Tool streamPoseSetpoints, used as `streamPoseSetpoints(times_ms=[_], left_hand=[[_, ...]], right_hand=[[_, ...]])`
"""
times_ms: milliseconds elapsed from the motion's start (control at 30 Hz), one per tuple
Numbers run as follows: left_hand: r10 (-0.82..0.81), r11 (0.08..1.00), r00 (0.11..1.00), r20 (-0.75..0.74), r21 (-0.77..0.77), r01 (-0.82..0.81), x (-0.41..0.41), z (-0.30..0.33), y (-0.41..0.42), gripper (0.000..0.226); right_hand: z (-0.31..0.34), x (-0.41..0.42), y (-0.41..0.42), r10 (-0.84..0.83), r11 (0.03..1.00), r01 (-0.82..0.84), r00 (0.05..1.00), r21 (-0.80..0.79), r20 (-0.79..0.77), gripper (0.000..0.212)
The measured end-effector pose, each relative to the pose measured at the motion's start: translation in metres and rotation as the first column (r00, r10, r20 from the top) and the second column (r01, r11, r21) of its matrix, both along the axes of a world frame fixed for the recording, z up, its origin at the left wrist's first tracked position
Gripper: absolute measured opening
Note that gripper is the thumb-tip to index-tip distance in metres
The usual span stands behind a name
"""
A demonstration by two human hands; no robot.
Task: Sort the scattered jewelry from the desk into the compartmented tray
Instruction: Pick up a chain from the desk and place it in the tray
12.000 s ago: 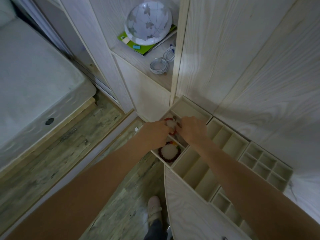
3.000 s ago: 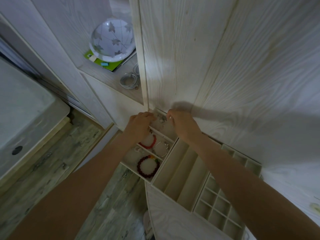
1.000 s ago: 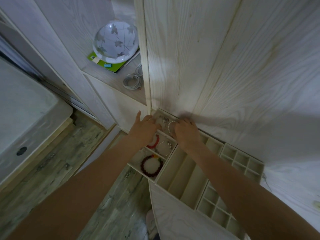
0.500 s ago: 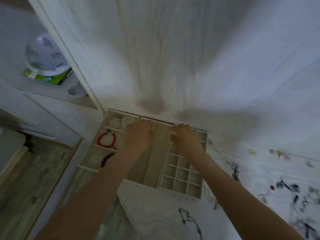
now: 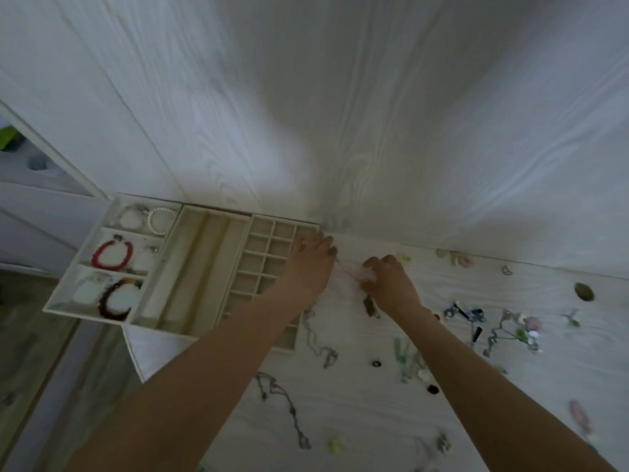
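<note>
The cream compartmented tray (image 5: 190,330) lies at the desk's left end. Its left section holds a pearl bracelet (image 5: 160,219), a red bracelet (image 5: 112,257) and a dark bead bracelet (image 5: 114,301). The long middle slots and the small grid look bare. My left hand (image 5: 311,262) is over the grid's right edge, and my right hand (image 5: 389,282) is curled on the desk just right of it. A thin chain (image 5: 347,269) runs between their fingertips, and a dark pendant (image 5: 369,306) hangs under my right hand. More chains (image 5: 318,340) and small pieces (image 5: 476,318) lie scattered across the desk.
A white wood-grain wall panel (image 5: 374,114) rises directly behind the desk. The desk's front-left corner (image 5: 136,356) drops to the floor. A round cable hole (image 5: 583,291) sits at the back right. A side shelf (image 5: 30,165) is at far left.
My view has swung right from the tray's bracelet section to the desk. Both hands left the tray and now meet on a thin chain just right of it. The pearl bracelet stays in the back compartment.
</note>
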State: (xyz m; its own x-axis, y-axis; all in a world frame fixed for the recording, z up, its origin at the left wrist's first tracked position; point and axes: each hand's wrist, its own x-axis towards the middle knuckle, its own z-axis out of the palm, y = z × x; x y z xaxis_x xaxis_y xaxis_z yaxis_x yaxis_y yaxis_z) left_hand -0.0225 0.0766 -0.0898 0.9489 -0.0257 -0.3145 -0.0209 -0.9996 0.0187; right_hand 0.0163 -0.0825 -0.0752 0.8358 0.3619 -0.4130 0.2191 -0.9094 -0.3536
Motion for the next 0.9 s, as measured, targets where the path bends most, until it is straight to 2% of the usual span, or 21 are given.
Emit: streamPoseSetpoints(times_ms=[133,233,300,400,533,633,700,767,833,900], left_hand=[[-0.087,0.986,0.979,0.185,0.157,0.058,0.005,-0.008,-0.002,0.026],[-0.155,0.980,0.957,0.245,0.157,0.119,0.007,-0.013,-0.003,0.020],[-0.187,0.973,0.932,0.311,0.187,0.133,0.007,-0.008,-0.006,0.016],[-0.185,0.972,0.942,0.279,0.194,0.133,0.011,0.000,-0.006,0.018],[-0.247,0.940,0.935,0.256,0.296,0.168,0.012,-0.001,-0.007,0.013],[-0.199,0.958,0.951,0.236,0.253,0.137,0.009,-0.002,-0.016,0.014],[-0.071,0.995,0.962,0.262,0.092,0.048,0.008,0.003,-0.022,0.015],[0.073,0.986,0.988,0.139,-0.160,-0.050,0.008,0.016,-0.027,0.016],[0.156,0.909,0.986,0.050,-0.398,-0.124,0.005,0.037,-0.033,0.013],[0.202,0.813,0.979,0.030,-0.562,-0.151,0.002,0.060,-0.039,0.008]], right_hand=[[-0.014,0.003,-0.011,0.035,0.999,-0.035,0.999,0.002,0.035,0.021],[-0.020,0.005,-0.017,-0.004,0.999,0.003,1.000,0.050,0.017,0.008],[-0.021,0.010,-0.021,-0.027,0.997,0.028,1.000,0.067,-0.014,0.008],[-0.021,0.014,-0.027,-0.041,0.997,0.043,0.999,0.063,-0.034,0.011],[-0.023,0.016,-0.032,-0.043,0.994,0.046,0.998,0.096,-0.039,0.010],[-0.023,0.017,-0.037,-0.036,0.994,0.041,0.998,0.102,-0.052,0.003],[-0.023,0.017,-0.041,-0.040,0.993,0.046,0.998,0.105,-0.054,0.003],[-0.022,0.018,-0.049,-0.052,0.992,0.058,0.997,0.115,-0.051,0.007],[-0.014,0.018,-0.054,-0.041,0.982,0.056,0.996,0.181,-0.081,0.022],[0.001,0.015,-0.054,0.039,0.946,0.018,0.985,0.324,-0.170,0.045]])
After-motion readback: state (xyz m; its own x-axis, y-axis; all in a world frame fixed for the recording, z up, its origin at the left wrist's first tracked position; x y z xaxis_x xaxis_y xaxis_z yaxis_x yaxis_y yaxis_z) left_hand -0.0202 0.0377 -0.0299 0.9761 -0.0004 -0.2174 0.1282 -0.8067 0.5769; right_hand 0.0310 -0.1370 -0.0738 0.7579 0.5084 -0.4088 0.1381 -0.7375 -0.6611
